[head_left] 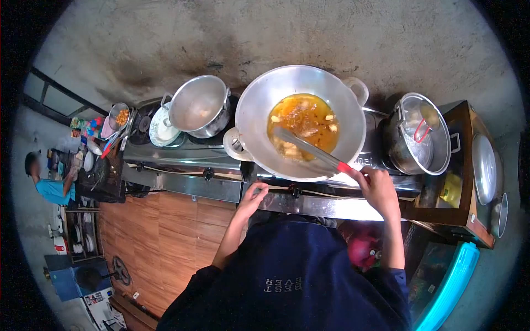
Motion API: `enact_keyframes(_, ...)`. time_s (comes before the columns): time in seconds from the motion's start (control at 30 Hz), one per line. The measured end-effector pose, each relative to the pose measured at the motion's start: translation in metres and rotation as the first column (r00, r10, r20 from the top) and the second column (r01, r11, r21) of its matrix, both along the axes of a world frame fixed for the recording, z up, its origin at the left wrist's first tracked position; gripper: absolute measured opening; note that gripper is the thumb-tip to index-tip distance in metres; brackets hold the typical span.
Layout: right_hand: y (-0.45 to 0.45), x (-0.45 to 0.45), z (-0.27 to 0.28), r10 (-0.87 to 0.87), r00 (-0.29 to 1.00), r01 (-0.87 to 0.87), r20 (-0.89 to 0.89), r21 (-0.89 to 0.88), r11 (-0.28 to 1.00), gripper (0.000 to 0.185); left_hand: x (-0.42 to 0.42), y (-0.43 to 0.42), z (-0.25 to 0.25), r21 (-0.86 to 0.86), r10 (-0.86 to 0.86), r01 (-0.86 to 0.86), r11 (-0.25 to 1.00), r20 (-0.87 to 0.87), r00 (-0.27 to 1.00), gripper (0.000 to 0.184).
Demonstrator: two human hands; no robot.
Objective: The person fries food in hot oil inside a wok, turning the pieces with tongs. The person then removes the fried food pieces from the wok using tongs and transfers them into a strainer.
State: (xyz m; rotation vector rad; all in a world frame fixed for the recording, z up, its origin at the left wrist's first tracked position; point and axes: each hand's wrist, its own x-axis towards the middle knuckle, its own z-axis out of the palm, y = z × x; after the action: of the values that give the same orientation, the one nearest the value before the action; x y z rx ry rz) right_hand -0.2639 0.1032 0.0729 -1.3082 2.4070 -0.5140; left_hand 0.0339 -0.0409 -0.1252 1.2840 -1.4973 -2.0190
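A wide aluminium wok [298,80] with two loop handles sits on the stove, holding amber oil with pale food pieces [292,149] in it. My right hand [380,190] is closed around the red handle of a metal spatula [314,149]. The spatula's blade dips into the oil among the pieces. Near the stove's front edge, below the wok's left handle, my left hand [252,201] holds nothing; its fingers are loosely bent and apart.
Left of the wok stands a deep pot [200,105], with a white plate [163,127] beside it. To the right are another pot [411,160] with a red-handled strainer [423,131] and a wooden cabinet [450,187]. A person in blue [52,190] stands far left.
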Motion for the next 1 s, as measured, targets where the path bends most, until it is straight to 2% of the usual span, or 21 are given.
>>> enact_keyframes(0.1, 0.001, 0.0, 0.011, -0.037, 0.999, 0.036, 0.017, 0.027, 0.999, 0.032, 0.001, -0.001, 0.001, -0.001, 0.003, -0.003, 1.0, -0.013, 1.0, 0.026)
enact_keyframes(0.23, 0.015, -0.011, 0.006, -0.061, 0.995, 0.06, -0.075, -0.02, 0.998, 0.03, 0.001, 0.002, 0.001, -0.013, -0.003, 0.003, 1.0, 0.028, 1.0, 0.027)
enact_keyframes(0.33, 0.017, -0.009, 0.009, -0.05, 0.995, 0.053, -0.088, 0.032, 0.998, 0.031, -0.001, 0.001, 0.001, -0.017, -0.005, 0.005, 1.0, 0.032, 0.999, 0.028)
enact_keyframes(0.43, 0.015, -0.011, 0.003, -0.018, 0.999, 0.017, 0.035, 0.029, 0.999, 0.034, 0.0, 0.0, 0.002, -0.014, -0.008, 0.008, 1.0, 0.016, 1.0, 0.028)
enact_keyframes(0.53, 0.014, -0.016, -0.008, 0.019, 0.996, -0.016, 0.085, -0.03, 0.999, 0.038, 0.001, -0.001, 0.001, -0.014, -0.009, 0.009, 1.0, 0.001, 1.0, 0.028)
enact_keyframes(0.73, 0.015, -0.023, -0.011, -0.017, 0.987, 0.02, 0.162, -0.02, 1.0, 0.044, 0.002, -0.002, 0.0, 0.0, -0.061, 0.061, 0.998, 0.055, 0.997, 0.033)
enact_keyframes(1.0, 0.013, -0.027, -0.012, -0.046, 0.995, 0.052, 0.09, -0.063, 0.997, 0.042, 0.001, 0.0, 0.0, -0.002, 0.004, -0.004, 1.0, 0.019, 1.0, 0.024)
